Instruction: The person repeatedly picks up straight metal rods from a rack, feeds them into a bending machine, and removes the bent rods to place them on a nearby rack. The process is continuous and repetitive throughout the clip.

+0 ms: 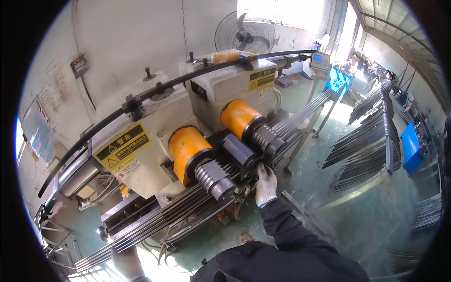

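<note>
My right hand, in a pale knitted glove, reaches up to the machine beside a dark angular block. Its fingers are bent in among small metal parts near the right-hand ribbed roller; what they grip is hidden. At the lower left, my left hand, also gloved and washed out by glare, meets the underside of a bundle of long metal rods. Those rods cover its fingers. They run slantwise under the left-hand ribbed roller and continue past the right-hand one. Orange housings sit behind both rollers.
A black curved bar arches over the pale machine. Beyond stand a control box on a post and a wall fan. To the right, many dark rods lie on a rack, near a blue panel.
</note>
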`<control>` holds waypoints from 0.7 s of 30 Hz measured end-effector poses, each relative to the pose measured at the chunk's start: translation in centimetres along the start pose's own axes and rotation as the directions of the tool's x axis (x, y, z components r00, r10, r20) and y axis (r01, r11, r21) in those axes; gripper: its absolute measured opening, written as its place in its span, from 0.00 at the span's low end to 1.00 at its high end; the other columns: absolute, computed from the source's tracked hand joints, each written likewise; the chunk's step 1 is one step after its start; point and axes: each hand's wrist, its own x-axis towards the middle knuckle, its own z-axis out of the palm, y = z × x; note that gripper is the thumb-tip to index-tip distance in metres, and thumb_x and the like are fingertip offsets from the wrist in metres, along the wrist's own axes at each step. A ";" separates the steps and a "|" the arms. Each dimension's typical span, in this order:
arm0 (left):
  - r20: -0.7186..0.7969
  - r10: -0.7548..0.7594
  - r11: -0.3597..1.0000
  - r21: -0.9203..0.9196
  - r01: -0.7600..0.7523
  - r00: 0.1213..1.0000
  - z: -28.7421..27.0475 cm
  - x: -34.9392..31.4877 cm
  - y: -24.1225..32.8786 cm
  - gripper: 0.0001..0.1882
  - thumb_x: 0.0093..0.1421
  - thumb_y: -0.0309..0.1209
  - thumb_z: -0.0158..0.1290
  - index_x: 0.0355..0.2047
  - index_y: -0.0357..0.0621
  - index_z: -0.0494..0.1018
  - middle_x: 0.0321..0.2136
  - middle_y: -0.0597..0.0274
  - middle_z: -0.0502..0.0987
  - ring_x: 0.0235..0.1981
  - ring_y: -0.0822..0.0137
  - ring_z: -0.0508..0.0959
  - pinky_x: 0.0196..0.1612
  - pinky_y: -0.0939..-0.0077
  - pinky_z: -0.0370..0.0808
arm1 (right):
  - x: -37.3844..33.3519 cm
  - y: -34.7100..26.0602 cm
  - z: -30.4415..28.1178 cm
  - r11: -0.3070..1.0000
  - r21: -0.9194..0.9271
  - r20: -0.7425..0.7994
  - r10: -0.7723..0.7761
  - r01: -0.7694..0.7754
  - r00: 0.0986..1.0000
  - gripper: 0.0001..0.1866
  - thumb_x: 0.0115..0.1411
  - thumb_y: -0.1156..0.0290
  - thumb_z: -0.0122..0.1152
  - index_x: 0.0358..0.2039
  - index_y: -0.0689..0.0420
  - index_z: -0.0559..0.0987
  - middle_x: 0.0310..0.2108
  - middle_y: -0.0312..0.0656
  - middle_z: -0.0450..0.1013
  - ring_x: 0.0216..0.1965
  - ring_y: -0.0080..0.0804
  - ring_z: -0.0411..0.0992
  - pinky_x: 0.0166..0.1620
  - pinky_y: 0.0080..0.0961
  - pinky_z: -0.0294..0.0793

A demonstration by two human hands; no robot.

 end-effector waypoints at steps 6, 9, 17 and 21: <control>-0.049 -0.061 0.924 -0.380 0.037 0.997 7.9 -0.8 6.2 0.26 0.79 0.34 0.48 0.69 0.29 0.70 0.65 0.38 0.77 0.66 0.49 0.78 0.71 0.51 0.76 | 3.3 1.3 0.7 0.981 0.129 0.093 0.132 -0.144 0.987 0.19 0.80 0.63 0.61 0.63 0.61 0.81 0.54 0.38 0.82 0.50 0.29 0.76 0.58 0.30 0.74; -0.218 0.097 0.995 -0.018 -0.103 0.971 7.7 2.1 11.1 0.24 0.79 0.40 0.54 0.66 0.35 0.75 0.57 0.49 0.84 0.58 0.57 0.83 0.66 0.60 0.77 | 3.6 -0.2 1.7 0.999 -0.003 0.146 0.039 -0.039 0.989 0.20 0.79 0.64 0.61 0.65 0.62 0.80 0.56 0.39 0.82 0.52 0.31 0.77 0.60 0.32 0.73; -0.308 0.439 0.895 0.232 -0.380 0.844 24.3 4.4 19.1 0.21 0.79 0.34 0.54 0.65 0.34 0.76 0.49 0.55 0.85 0.49 0.64 0.84 0.56 0.68 0.81 | 6.4 -0.4 2.6 0.967 0.100 0.172 0.216 -0.235 0.961 0.20 0.74 0.68 0.65 0.62 0.61 0.82 0.60 0.46 0.81 0.59 0.37 0.77 0.64 0.35 0.73; -0.180 0.521 0.845 0.253 -0.472 0.835 29.9 6.0 20.3 0.24 0.80 0.37 0.52 0.68 0.33 0.75 0.52 0.53 0.84 0.51 0.64 0.85 0.60 0.71 0.82 | 7.7 -0.1 1.2 0.956 -0.203 0.291 -0.149 0.213 0.945 0.16 0.71 0.70 0.70 0.55 0.63 0.85 0.51 0.43 0.83 0.51 0.33 0.80 0.55 0.32 0.80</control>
